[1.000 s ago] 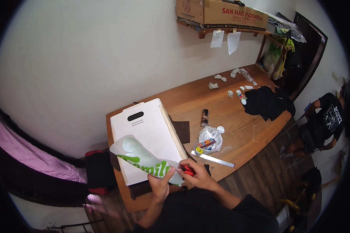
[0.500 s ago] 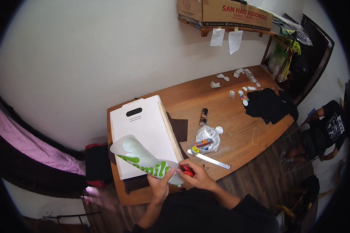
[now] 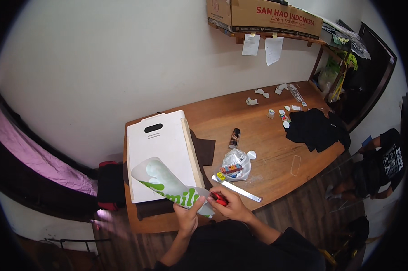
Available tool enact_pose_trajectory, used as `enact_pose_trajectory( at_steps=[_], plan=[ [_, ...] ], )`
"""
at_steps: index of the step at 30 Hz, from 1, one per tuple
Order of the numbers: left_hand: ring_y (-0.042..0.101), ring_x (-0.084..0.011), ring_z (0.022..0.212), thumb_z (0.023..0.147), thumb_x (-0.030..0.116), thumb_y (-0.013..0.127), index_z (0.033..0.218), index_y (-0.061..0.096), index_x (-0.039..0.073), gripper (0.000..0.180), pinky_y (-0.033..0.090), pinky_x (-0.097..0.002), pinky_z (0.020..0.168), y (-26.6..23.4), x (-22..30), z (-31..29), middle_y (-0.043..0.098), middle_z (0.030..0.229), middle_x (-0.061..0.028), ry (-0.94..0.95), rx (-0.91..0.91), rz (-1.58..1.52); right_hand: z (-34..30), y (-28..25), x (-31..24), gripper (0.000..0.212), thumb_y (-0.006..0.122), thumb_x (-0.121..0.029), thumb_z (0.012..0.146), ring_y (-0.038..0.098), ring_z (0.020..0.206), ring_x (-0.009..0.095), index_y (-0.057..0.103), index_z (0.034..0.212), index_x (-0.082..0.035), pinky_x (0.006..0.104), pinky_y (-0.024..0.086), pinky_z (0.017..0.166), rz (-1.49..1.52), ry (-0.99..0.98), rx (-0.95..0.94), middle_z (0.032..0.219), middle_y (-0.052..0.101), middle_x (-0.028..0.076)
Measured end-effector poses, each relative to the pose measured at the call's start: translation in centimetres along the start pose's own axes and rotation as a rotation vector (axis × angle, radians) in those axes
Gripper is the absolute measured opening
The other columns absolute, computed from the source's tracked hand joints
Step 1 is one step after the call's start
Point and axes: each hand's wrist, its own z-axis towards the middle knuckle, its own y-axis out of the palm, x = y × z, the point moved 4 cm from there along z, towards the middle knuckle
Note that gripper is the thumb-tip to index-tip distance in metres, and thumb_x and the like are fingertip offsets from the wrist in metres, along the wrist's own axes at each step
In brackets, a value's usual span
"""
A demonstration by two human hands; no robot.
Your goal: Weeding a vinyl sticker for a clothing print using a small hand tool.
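Note:
A curled sheet of translucent film [image 3: 155,174] printed with green lettering is pinched in my left hand [image 3: 186,216], thumb on top. My right hand [image 3: 233,207] is closed around red-handled scissors [image 3: 220,199] at the sheet's right edge. The blades are mostly hidden, so whether they are cutting cannot be made out. Beneath the raised sheet lies a white board [image 3: 167,147] with an oblong dark slot and a pale wooden side, on brown cloth [image 3: 203,151].
On the wooden table [image 3: 271,158] are a white ruler [image 3: 240,189], plastic bag [image 3: 240,162], yellow tape roll [image 3: 221,176], dark can [image 3: 234,138], black cloth [image 3: 310,128] and several paper scraps. Another person [image 3: 382,162] is at the right. A shelf holds a cardboard box [image 3: 276,18].
The view has shifted slightly, so the table items sit a little differently in the picture. Both hands keep their hold on the film and scissors, with little visible movement.

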Motion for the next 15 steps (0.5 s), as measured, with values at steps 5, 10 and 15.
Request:
enact_pose_trajectory(
  at_steps=[5,10,15],
  plan=[
    [0.062,-0.0112,0.079,0.077,-0.008,0.072,0.099,0.058,0.0,0.028,0.051,-0.0242,0.073,0.7,-1.3,-0.8,0.062,0.09,-0.0043,-0.014,0.018,-0.005,-0.8,-1.1,0.9,0.026,0.067,-0.008,0.086,0.064,0.08,0.017,0.056,0.108,0.001,0.0278,0.049,0.07,0.004,-0.008,-0.001,0.09,0.064,0.014],
    [0.062,-0.0105,0.079,0.077,-0.008,0.072,0.099,0.058,0.001,0.027,0.051,-0.0237,0.072,1.3,-1.9,-1.0,0.062,0.09,-0.0036,-0.046,0.004,0.019,-1.3,-1.7,1.3,0.019,0.067,-0.007,0.088,0.046,0.066,0.003,0.058,0.103,-0.001,0.0193,0.038,0.058,0.023,-0.055,0.061,0.079,0.056,-0.001],
    [0.061,-0.0103,0.079,0.077,-0.008,0.072,0.099,0.059,0.001,0.027,0.051,-0.0237,0.072,2.0,-1.8,-1.0,0.062,0.089,-0.0032,-0.021,-0.014,0.03,-1.4,-2.0,1.3,0.015,0.062,-0.004,0.091,0.044,0.065,0.0,0.055,0.104,-0.001,0.0169,0.035,0.056,0.163,0.033,0.079,0.078,0.054,-0.003]
  ],
)
